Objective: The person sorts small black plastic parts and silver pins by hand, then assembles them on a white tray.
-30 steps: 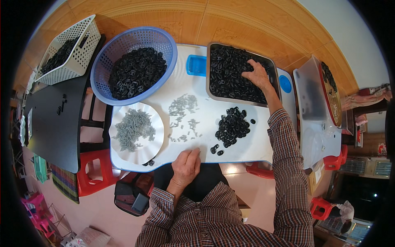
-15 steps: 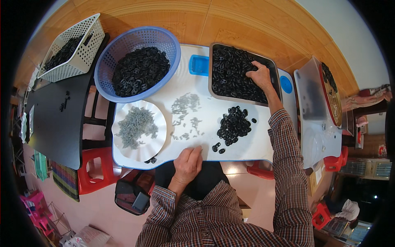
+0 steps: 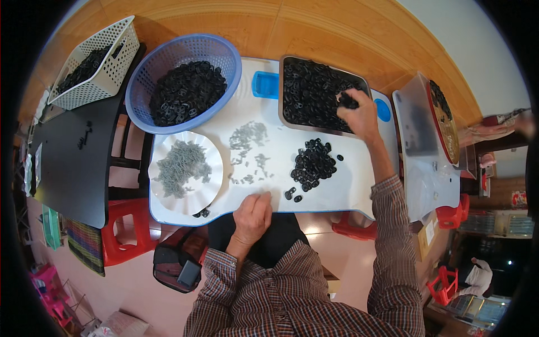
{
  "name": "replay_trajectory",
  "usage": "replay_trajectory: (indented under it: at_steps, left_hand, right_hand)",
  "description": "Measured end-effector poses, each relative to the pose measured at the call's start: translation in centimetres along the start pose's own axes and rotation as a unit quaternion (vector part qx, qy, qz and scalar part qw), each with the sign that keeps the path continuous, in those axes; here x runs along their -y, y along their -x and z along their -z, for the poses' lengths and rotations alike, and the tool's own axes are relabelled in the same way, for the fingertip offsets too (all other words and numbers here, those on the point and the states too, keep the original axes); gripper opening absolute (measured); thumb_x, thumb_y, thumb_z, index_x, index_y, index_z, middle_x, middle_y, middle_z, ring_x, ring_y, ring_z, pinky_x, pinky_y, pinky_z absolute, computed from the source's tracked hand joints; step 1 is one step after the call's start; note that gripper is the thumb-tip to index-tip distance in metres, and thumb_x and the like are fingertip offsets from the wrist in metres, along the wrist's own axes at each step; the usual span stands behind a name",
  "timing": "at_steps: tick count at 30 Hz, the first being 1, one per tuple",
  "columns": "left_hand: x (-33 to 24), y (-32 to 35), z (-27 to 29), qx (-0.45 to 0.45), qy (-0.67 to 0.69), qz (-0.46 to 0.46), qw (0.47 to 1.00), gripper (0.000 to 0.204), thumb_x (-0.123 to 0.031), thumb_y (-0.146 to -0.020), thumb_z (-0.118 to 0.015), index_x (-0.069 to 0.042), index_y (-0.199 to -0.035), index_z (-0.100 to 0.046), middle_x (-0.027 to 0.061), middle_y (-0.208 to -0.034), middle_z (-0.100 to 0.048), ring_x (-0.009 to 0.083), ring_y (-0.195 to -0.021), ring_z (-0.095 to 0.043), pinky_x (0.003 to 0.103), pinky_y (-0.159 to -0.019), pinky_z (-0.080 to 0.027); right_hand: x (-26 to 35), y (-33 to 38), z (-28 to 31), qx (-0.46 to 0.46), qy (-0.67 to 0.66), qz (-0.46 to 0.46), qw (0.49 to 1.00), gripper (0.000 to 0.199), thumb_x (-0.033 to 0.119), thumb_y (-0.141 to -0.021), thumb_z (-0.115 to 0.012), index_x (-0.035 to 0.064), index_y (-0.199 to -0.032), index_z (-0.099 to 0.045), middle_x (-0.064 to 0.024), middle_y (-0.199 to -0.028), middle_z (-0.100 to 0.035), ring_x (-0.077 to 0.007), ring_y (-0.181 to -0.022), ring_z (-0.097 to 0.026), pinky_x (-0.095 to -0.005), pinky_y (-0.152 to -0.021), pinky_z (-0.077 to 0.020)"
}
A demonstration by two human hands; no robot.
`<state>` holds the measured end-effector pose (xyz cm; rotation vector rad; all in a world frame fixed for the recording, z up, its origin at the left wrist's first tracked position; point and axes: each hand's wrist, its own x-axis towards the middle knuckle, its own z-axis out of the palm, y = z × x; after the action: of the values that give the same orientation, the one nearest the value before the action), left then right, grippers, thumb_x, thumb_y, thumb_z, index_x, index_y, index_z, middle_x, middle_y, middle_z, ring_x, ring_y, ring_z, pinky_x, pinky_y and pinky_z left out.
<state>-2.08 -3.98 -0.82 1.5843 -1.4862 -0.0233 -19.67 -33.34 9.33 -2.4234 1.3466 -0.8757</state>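
1. The right hand [image 3: 359, 115] reaches into the metal tray [image 3: 283, 90], its fingers clenched on a clump of black rings [image 3: 348, 101].
2. Lifting that clump low and level should keep rings from spilling before they reach the black pile [image 3: 313, 164] on the desk [image 3: 348, 191].
3. The left hand [image 3: 252, 216] rests at the desk's near edge beside grey clips [image 3: 250, 143]; I cannot tell whether its fingers grasp anything.
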Motion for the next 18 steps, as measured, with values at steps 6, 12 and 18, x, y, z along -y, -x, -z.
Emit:
replay_trajectory:
  at_steps: [6,12,18]
  left_hand:
    - [0.3,0.4,-0.1,0.000,0.011,0.001,1.000,0.026,0.003,-0.071,-0.068,-0.002,-0.096,-0.064,0.0108,-0.081,-0.059,0.0262,-0.070,-0.062,0.033,-0.061,-0.052]
    - [0.2,0.3,-0.2,0.000,0.028,0.002,1.000,0.026,0.001,-0.071,-0.068,-0.002,-0.097,-0.064,0.0104,-0.083,-0.057,0.0260,-0.072,-0.061,0.034,-0.062,-0.052]
    - [0.3,0.4,-0.2,-0.001,0.023,-0.002,1.000,0.028,0.002,-0.071,-0.068,-0.002,-0.098,-0.064,0.0101,-0.083,-0.058,0.0259,-0.072,-0.061,0.033,-0.062,-0.052]
  right_hand:
    - [4.5,7.3,-1.3,0.012,-0.044,0.064,0.997,0.028,0.001,-0.061,-0.068,0.0034,-0.089,-0.065,-0.0138,-0.086,-0.058,-0.0314,-0.078,-0.062,-0.0368,-0.073,-0.0515]
    - [3.9,11.5,-4.3,0.001,0.028,0.040,0.999,0.030,0.004,-0.061,-0.071,0.0074,-0.090,-0.065,-0.0122,-0.090,-0.053,-0.0299,-0.076,-0.061,-0.0380,-0.065,-0.0533]
    - [3.5,12.3,-5.6,-0.046,0.074,0.077,0.993,0.031,0.006,-0.059,-0.075,0.0104,-0.088,-0.065,-0.0109,-0.091,-0.052,-0.0278,-0.075,-0.060,-0.0366,-0.061,-0.0530]
